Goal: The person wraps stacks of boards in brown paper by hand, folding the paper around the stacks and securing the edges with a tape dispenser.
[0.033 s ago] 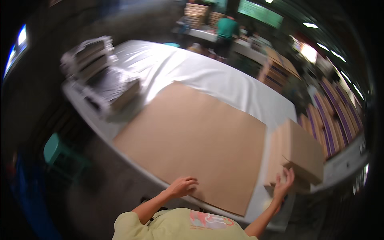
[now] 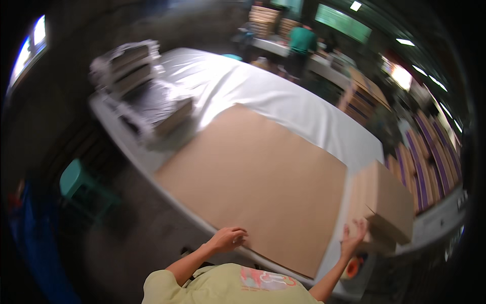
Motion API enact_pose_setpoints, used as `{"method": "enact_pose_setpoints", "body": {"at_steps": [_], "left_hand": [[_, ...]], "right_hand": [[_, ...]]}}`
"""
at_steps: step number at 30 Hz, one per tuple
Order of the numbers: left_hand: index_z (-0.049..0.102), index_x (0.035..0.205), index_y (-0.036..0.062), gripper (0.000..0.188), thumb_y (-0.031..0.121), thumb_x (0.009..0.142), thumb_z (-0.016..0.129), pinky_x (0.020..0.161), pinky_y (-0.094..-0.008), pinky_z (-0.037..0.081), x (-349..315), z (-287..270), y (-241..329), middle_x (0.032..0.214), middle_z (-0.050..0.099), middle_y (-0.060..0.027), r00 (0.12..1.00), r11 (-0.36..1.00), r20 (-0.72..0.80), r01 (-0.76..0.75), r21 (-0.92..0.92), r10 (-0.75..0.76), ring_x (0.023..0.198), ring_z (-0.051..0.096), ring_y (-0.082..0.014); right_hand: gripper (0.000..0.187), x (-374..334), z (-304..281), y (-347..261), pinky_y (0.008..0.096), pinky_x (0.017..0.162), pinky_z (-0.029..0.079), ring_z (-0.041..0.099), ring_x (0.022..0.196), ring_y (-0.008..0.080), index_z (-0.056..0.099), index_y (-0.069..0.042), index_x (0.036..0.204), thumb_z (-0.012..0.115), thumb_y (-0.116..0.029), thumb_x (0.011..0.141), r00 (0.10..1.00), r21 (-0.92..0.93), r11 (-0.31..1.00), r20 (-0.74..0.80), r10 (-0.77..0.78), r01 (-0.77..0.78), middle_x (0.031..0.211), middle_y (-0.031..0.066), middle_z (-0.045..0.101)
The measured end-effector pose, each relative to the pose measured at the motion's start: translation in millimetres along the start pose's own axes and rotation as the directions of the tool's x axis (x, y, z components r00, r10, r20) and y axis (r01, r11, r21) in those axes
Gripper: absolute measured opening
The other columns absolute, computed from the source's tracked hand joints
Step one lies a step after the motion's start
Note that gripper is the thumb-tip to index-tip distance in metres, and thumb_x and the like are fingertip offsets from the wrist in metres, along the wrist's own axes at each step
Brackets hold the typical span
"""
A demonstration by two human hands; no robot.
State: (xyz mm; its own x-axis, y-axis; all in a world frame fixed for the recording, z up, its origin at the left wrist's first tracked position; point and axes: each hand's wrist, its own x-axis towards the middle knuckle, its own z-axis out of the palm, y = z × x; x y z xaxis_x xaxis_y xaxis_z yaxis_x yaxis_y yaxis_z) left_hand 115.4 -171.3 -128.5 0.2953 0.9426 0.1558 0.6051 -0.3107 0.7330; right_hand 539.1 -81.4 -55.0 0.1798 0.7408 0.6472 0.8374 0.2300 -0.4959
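A large flat sheet of brown paper or thin cardboard (image 2: pixel 263 177) lies over a white-covered table (image 2: pixel 304 119). At its near edge is my left hand (image 2: pixel 229 239), fingers loosely bent and holding nothing that I can see. My right hand (image 2: pixel 353 238) is raised with the fingers apart, beside a stack of tan cardboard pieces or boxes (image 2: pixel 392 202) on the right end of the table. Whether the fingertips touch the stack, I cannot tell. Close to my right wrist is a round orange-and-white thing (image 2: pixel 353 268), perhaps a tape roll.
Plastic-wrapped box-like pieces (image 2: pixel 167 116) stand on the table's far left. A green stool (image 2: pixel 83 185) is on the floor to the left. Purple-striped cardboard stacks (image 2: pixel 425 157) line the right. A person in a green top (image 2: pixel 302 40) works at a far table.
The view has swung slightly, so the table and its contents sit farther right in the picture. My right hand is a little lower and farther left relative to the stack; the orange thing shows more clearly.
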Motion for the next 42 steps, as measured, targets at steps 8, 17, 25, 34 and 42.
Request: {"method": "enact_pose_setpoints", "body": {"at_steps": [8,17,25,34,42], "left_hand": [[0.065,0.096,0.0093,0.020,0.020,0.080,0.066,0.077,-0.0349,0.050,-206.5,-130.9,-92.8,0.098,0.064,-0.0085,0.670,0.858,-0.562,0.487,-0.162,-0.486,0.090,0.062,-0.0267],[0.065,0.097,0.0095,0.019,0.019,0.080,0.065,0.075,-0.0345,0.050,-217.3,-244.1,-150.2,0.098,0.064,-0.0077,0.624,0.870,-0.614,0.420,-0.257,-0.483,0.087,0.062,-0.0270],[0.064,0.100,0.0085,0.021,0.016,0.080,0.065,0.073,-0.0317,0.050,-124.5,-307.5,-179.5,0.103,0.063,-0.0082,0.619,0.928,-0.692,0.256,-0.269,-0.371,0.089,0.062,-0.0278],[0.055,0.116,0.0045,0.038,0.018,0.082,0.065,0.081,-0.0323,0.048,-81.9,-357.2,-219.4,0.112,0.058,-0.0102,0.544,0.908,-0.728,0.289,-0.305,-0.417,0.098,0.059,-0.0238],[0.035,0.133,0.0040,0.064,0.037,0.085,0.061,0.096,-0.0333,0.038,-48.4,-349.8,-236.7,0.124,0.046,-0.0090,0.500,0.274,-0.266,-0.058,-0.960,-0.824,0.115,0.046,-0.0198]], "right_hand": [[0.043,-69.2,209.8,-338.0,0.0409,0.090,0.043,0.050,0.111,0.0298,0.059,-0.011,0.110,0.074,-0.017,0.070,0.519,0.317,0.901,0.738,-0.431,0.297,0.124,0.0117,0.050],[0.056,-75.3,266.4,-439.1,0.0378,0.087,0.046,0.054,0.105,0.0287,0.053,-0.013,0.120,0.074,-0.030,0.071,0.108,0.291,0.932,0.941,-0.320,0.217,0.120,0.0089,0.055],[0.075,-58.6,340.4,-410.0,0.0403,0.090,0.041,0.049,0.115,0.0247,0.035,-0.016,0.137,0.073,-0.034,0.074,0.239,0.335,0.779,0.941,-0.242,-0.530,0.127,0.0142,0.049],[0.086,-41.4,520.9,-555.0,0.0464,0.097,0.031,0.044,0.115,0.0239,0.032,-0.012,0.134,0.067,-0.056,0.069,0.002,-0.022,-0.168,0.990,-0.142,-0.986,0.123,0.0132,0.048],[0.042,-13.4,543.1,-583.9,0.0401,0.082,0.047,0.059,0.091,0.0190,0.059,-0.012,0.101,0.071,-0.040,0.071,-0.073,-0.069,0.062,0.996,-0.051,-0.996,0.097,0.0036,0.064]]}}
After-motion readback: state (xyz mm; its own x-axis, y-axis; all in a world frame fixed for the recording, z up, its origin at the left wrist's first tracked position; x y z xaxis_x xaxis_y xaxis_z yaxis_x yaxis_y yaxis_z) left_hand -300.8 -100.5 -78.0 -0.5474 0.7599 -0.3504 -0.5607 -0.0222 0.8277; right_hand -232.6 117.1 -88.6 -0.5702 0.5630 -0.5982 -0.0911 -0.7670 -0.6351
